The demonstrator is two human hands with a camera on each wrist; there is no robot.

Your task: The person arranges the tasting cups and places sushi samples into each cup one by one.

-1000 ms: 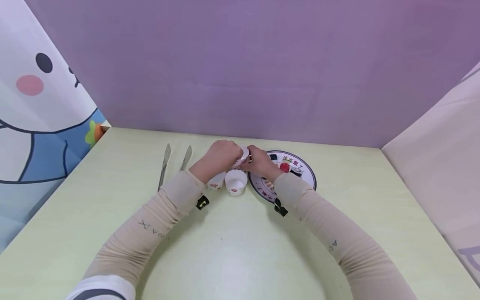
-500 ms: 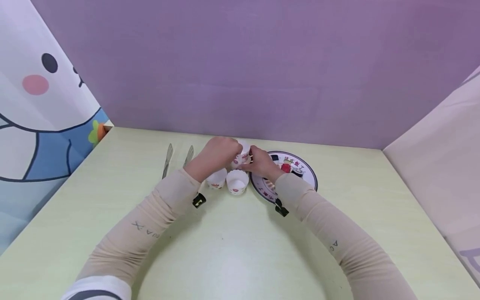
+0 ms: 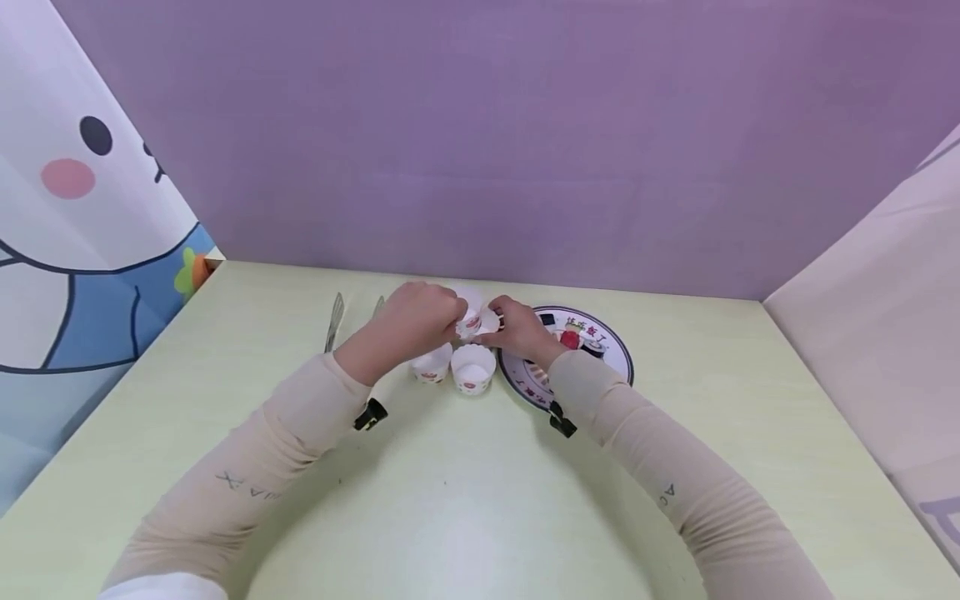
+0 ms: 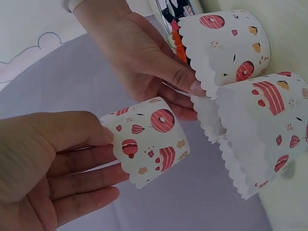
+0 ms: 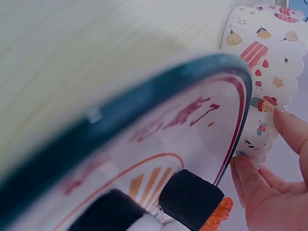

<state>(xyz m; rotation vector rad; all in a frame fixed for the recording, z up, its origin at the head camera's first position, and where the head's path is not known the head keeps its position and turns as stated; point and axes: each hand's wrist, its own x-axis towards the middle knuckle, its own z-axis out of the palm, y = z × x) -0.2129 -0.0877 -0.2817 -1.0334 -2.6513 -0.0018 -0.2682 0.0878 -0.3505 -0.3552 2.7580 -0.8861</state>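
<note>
In the head view my left hand (image 3: 416,321) pinches a white paper baking cup (image 3: 470,312) by its rim. That cup, printed with doughnuts and cakes, hangs tilted in the left wrist view, thumb on its scalloped edge and the other fingers extended. My right hand (image 3: 519,329) holds a second paper cup (image 3: 489,322) at its edge. The right wrist view has its thumb and fingers on the scalloped rim of this printed cup (image 5: 260,53). Two more paper cups, a left one (image 3: 431,365) and a right one (image 3: 473,369), stand upright on the table in front of the hands.
A round dark-rimmed plate (image 3: 618,354) bearing red lettering and sushi pieces (image 5: 190,199) lies partly under my right wrist. Two slim metal utensils lie left of my left hand, the outer one (image 3: 334,321) showing more. A purple backdrop (image 3: 495,150) rises behind the table (image 3: 465,517).
My left hand has drawn leftward with its cup, away from my right hand. The cup in my right hand now shows more clearly. My right hand has hardly moved.
</note>
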